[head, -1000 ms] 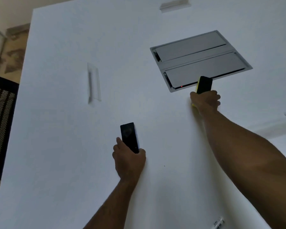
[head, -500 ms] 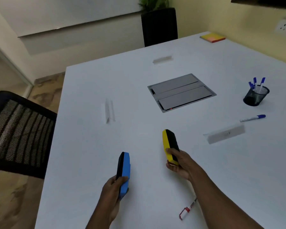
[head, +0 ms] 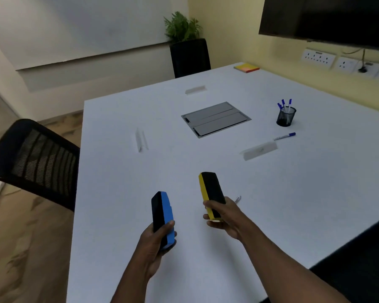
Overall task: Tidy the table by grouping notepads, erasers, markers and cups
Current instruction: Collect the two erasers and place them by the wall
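Note:
My left hand (head: 155, 241) grips a blue and black eraser (head: 163, 213), held above the near part of the white table (head: 123, 176). My right hand (head: 224, 217) grips a yellow and black eraser (head: 210, 190) just to its right. A black mesh cup (head: 286, 117) with blue pens stands at the right. One blue-capped marker (head: 284, 136) lies in front of the cup. A yellow and pink notepad (head: 246, 67) rests at the far corner. Part of another marker (head: 238, 199) shows behind my right hand.
A grey cable hatch (head: 216, 119) is set into the table's middle. Clear name stands sit at the far middle (head: 195, 89), at the left (head: 140, 139) and at the right (head: 259, 150). A black mesh chair (head: 35, 160) stands at the left edge, another chair (head: 189, 57) at the far end.
The view has tilted up from the tabletop to the room. Both hands have lifted the erasers off the table and drawn them back towards me, closer together.

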{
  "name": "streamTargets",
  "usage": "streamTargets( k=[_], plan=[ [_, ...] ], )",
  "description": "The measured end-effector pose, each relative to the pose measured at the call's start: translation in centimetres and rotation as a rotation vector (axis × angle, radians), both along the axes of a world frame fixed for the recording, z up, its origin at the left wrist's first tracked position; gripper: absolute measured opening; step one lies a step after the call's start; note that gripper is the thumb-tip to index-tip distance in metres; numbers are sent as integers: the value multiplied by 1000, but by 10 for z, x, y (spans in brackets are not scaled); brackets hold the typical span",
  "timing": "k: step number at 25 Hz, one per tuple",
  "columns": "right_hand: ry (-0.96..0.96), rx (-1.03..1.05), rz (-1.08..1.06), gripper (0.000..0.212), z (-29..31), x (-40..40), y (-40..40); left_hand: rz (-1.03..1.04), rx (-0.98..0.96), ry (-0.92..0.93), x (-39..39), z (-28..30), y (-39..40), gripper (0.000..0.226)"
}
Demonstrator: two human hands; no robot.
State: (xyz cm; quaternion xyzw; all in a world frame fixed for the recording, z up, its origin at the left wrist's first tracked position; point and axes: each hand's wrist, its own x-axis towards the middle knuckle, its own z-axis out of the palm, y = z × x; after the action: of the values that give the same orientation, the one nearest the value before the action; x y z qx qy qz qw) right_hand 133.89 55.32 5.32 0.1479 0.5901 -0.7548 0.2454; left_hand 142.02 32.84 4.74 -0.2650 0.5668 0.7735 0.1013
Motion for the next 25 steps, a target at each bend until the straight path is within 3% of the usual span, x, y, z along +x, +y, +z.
streamTargets(
  k=[3,8,12,15,20,25],
  plan=[
    [65,-93,-42,58,20,61,11,-40,108,44,41,13,11,62],
    [260,-252,-112,66,63,153,52,-204,244,147,97,42,47,81],
    [352,-516,-257,63,106,213,97,-324,346,242,125,72,92,55],
    [386,-584,-344,66,145,245,138,-439,372,235,138,106,143,57],
    [621,-317,-502,57,206,287,239,-547,559,193,139,169,242,51],
    [725,-2,-709,39,243,313,379,-694,643,317,122,228,363,56]
  ],
)
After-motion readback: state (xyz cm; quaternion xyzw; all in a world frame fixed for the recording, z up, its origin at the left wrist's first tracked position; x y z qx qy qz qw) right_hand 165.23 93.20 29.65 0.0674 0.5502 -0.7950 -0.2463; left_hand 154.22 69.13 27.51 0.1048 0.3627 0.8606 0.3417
